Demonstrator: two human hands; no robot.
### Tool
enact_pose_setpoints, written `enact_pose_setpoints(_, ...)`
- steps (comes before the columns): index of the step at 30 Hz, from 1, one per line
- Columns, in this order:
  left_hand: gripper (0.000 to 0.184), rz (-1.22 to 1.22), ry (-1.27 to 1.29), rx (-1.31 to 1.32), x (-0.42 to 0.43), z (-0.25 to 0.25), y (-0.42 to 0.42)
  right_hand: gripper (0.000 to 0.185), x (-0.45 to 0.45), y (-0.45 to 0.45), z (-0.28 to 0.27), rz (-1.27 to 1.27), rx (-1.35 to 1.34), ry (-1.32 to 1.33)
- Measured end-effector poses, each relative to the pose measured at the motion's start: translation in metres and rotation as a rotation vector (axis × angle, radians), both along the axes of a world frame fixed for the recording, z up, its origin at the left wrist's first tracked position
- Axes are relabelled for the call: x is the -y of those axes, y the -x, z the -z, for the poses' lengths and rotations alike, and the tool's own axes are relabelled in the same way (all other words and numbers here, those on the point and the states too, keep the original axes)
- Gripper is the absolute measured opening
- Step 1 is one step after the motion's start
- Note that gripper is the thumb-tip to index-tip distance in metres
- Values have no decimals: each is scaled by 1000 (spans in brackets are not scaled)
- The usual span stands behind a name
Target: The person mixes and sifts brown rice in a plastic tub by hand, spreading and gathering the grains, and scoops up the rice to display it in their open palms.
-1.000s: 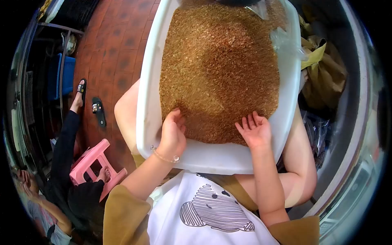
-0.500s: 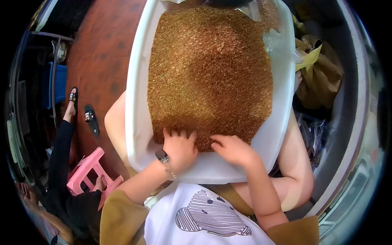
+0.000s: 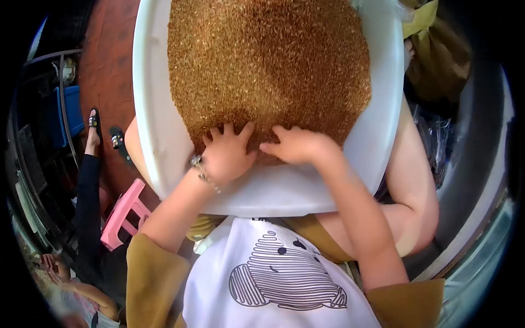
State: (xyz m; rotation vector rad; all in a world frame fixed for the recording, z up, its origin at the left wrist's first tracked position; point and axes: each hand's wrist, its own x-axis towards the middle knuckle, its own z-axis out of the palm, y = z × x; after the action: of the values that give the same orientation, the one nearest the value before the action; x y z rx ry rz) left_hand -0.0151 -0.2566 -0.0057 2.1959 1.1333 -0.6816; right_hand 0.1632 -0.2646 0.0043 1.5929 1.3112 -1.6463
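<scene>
A large white plastic tub (image 3: 268, 192) rests across my lap, with a broad heap of reddish-brown grain (image 3: 273, 65) inside it. At the heap's near edge, my left hand (image 3: 227, 153) lies palm down with fingers spread, the fingertips touching the grain. A bracelet and a watch are on that wrist. Just to its right, my right hand (image 3: 301, 145) also touches the near edge of the grain. Its thumb and forefinger stand apart, while its other fingers are partly hidden. Neither hand has a clump of grain visible in it.
On the left, another person sits with legs stretched over the red floor (image 3: 109, 60), near a pink plastic stool (image 3: 126, 213). A blue bin (image 3: 68, 115) stands at a rack. To the right lie a brown bag (image 3: 440, 60) and dark plastic wrapping (image 3: 437, 136).
My view has shifted, so the tub and hands appear higher and the tub's far end is out of frame. Both hands stay at the grain's near edge; the right fingers look more extended.
</scene>
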Motion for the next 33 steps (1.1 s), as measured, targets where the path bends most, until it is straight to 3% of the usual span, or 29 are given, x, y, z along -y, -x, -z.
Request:
enact_pose_setpoints(7,63,61,264,-230,-24,-2,-20,87,-32,-16,10,-206,-167,173)
enact_pose_setpoints(9,63,131,307,-99,-20,37,2,87,-36,-19,10,-221,-188,159)
enact_pose_setpoints(13,63,-102,431,-118,-25,8,-12,83,-36,-21,19,-203,-217,145)
enact_pose_setpoints(16,70,-79,284,-125,-7,18,-9,77,-40,-22,16,-226,-242,146)
enact_pose_setpoints(22,92,-154,317,-169,-1,17,-20,65,-37,-23,9,-173,-207,66)
enact_pose_setpoints(25,96,-198,169,-172,11,25,-21,55,-39,-15,15,-242,-166,55)
enact_pose_setpoints(26,94,-205,155,-165,12,28,-20,44,-37,-10,16,-243,-125,23)
enact_pose_setpoints(31,88,-203,138,-123,20,54,-5,36,-26,6,7,-334,-27,-103)
enact_pose_setpoints(32,80,-193,22,-189,21,43,-18,44,-24,8,3,-356,-13,-99)
enact_pose_setpoints(33,75,-234,89,-119,20,50,-15,51,-23,11,0,-380,1,-95)
